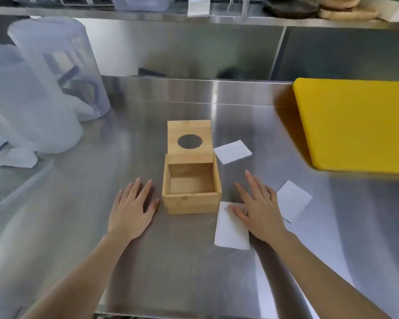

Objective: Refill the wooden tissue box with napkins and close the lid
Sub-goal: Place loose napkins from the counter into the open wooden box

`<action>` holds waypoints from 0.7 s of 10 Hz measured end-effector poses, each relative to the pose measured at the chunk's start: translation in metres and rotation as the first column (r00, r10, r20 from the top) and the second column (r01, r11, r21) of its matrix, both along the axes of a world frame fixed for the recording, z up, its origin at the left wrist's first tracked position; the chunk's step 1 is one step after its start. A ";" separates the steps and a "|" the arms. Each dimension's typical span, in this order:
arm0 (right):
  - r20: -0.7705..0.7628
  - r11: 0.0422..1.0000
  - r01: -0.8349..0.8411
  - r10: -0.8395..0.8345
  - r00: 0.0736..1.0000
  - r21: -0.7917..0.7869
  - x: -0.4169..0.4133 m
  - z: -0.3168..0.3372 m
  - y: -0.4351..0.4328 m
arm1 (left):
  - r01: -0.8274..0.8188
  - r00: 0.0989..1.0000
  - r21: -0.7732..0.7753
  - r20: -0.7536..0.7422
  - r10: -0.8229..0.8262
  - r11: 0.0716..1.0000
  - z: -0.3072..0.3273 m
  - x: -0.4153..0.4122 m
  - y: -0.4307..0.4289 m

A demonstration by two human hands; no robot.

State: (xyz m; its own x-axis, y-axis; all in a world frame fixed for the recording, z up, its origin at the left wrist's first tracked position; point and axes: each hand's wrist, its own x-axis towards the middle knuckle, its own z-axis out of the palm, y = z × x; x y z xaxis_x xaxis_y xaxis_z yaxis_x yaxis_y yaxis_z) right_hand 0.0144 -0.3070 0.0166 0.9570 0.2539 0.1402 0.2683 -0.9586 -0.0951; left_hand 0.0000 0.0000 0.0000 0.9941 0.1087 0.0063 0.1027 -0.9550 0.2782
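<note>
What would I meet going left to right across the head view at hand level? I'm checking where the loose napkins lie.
Left hand → wooden tissue box, lid open and empty → napkin under the right thumb → right hand → another napkin.

A steel worktop (134,143) carries a yellow cutting board (357,125) at the right edge and clear plastic containers (55,65) at the left — one nearer, one behind. Above runs a steel shelf (124,16) — dark and pale round plates (320,6) stacked at its right end.
</note>
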 end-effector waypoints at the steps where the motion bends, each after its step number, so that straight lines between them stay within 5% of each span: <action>1: -0.048 0.999 -0.036 0.038 0.998 0.028 -0.003 -0.006 -0.001 | 0.003 1.000 0.036 -0.015 -0.003 0.999 -0.001 0.003 0.002; 3: -0.140 0.987 0.010 0.013 0.990 0.162 0.001 0.000 0.005 | 0.014 1.000 0.042 -0.025 -0.013 0.999 -0.001 0.003 0.002; 5: -0.435 0.976 0.114 -0.024 0.900 0.183 0.010 0.014 0.007 | 0.010 1.000 0.048 -0.013 -0.009 0.999 0.000 0.001 0.000; 7: -0.421 0.989 0.148 -0.131 0.898 0.009 0.005 0.024 0.002 | 0.009 1.000 0.050 -0.013 -0.008 0.999 0.000 0.001 0.001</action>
State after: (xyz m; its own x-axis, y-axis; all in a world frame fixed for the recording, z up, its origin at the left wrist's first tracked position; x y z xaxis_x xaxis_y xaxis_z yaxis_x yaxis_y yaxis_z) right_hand 0.0195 -0.3054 0.0407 0.9549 0.1160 -0.2733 0.0591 -0.9764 -0.2079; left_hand 0.0013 0.0009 -0.0005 0.9950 0.1000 -0.0010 0.0975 -0.9685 0.2290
